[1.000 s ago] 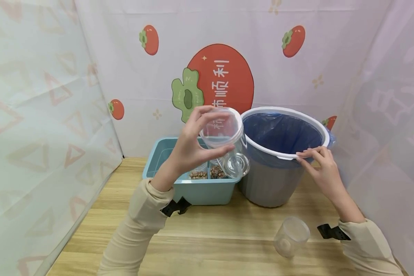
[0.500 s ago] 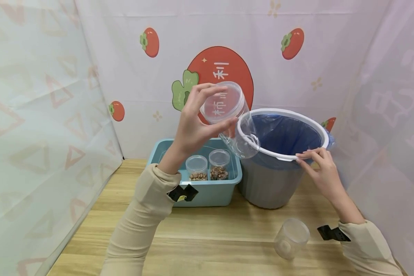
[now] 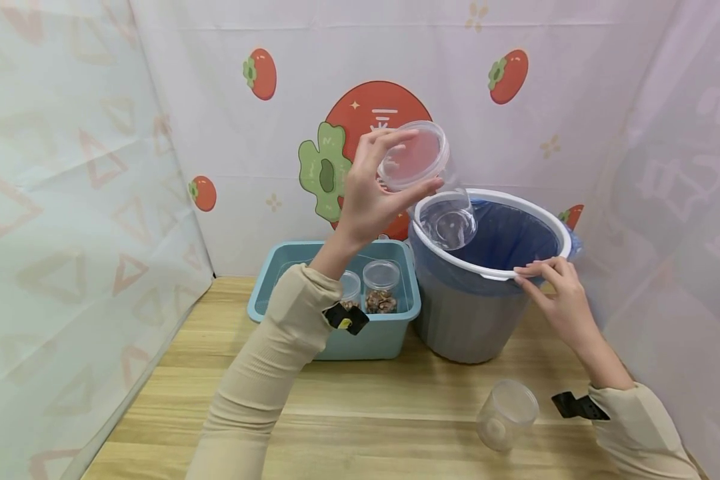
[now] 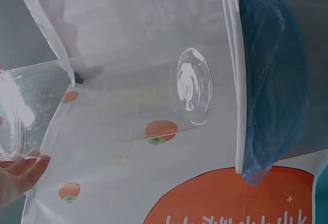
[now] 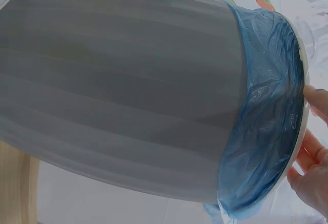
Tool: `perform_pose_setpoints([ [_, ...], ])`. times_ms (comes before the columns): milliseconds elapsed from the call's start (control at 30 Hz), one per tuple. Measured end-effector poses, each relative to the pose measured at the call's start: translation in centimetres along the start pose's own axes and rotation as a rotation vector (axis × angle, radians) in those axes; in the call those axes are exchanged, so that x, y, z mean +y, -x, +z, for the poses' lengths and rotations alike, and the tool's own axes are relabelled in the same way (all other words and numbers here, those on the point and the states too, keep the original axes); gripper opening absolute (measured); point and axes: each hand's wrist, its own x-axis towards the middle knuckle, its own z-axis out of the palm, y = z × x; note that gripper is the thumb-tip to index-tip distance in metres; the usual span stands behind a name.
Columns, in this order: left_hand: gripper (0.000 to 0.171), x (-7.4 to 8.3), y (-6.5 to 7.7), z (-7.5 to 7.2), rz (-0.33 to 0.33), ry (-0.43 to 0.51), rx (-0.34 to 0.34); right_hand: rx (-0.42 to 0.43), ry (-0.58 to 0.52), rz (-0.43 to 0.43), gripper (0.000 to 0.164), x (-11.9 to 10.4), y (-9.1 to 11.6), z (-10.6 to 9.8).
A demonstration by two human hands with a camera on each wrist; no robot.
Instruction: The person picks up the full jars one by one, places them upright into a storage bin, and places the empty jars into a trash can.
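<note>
My left hand [image 3: 375, 183] grips a clear plastic jar [image 3: 450, 223] around its lidded end. The jar is tilted, its base pointing down to the right over the near-left rim of a grey trash can [image 3: 471, 327]. Nothing shows inside the jar in the left wrist view, where its round base [image 4: 195, 86] stands apart from the can's white rim [image 4: 237, 80]. With thumb and fingers, my right hand [image 3: 558, 297] pinches the can's rim at the front right. A blue bag [image 5: 266, 101] lines the can and folds over its outside.
Left of the can stands a light blue divided bin [image 3: 360, 340] holding a jar of walnuts [image 3: 381, 290] and another nut jar [image 3: 351, 287], partly behind my left arm. A second clear jar [image 3: 507, 417] rests on the wooden table near the front right.
My left hand has carried the clear jar up and to the right, from above the blue bin to the trash can's opening. My right hand has stayed on the rim.
</note>
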Motion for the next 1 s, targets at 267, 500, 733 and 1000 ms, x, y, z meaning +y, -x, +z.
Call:
perform_pose_setpoints([
  [267,0.057,-2.1,0.3,1.8,0.018,-0.002,0.022,0.003,-0.002,-0.001,0.031,0.0,0.0,0.1],
  [500,0.058,-3.4,0.7,3.1,-0.071,-0.024,0.003,0.002,-0.005,-0.007,0.031,0.0,-0.1,0.0],
  [733,0.056,-4.3,1.3,4.4,-0.144,-0.031,-0.010,0.004,-0.002,-0.003,0.031,0.0,0.0,0.0],
  [1000,0.057,-5.1,2.2,5.5,-0.230,-0.042,-0.089,-0.002,0.002,0.007,0.029,-0.1,0.0,0.0],
])
